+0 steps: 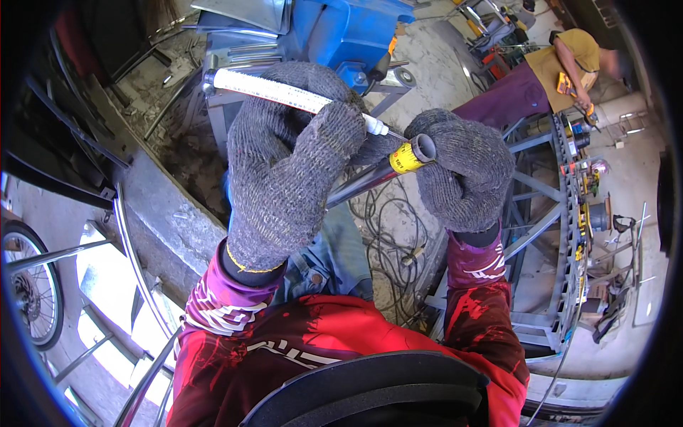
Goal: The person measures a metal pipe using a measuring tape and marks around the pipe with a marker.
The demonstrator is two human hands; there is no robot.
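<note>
here, left hand (292, 167) (gloved) holds white marker (267, 90)

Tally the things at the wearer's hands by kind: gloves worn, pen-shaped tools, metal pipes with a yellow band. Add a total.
Grey knitted gloves: 2
White pen-shaped tool: 1
Yellow-banded metal pipe: 1
Total: 4

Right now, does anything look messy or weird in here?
Yes, the dark cable on the floor, right of the jeans: it lies in tangled loops, not a neat coil. The white marker in the left hand and the metal tube in the right hand look fine.
</note>
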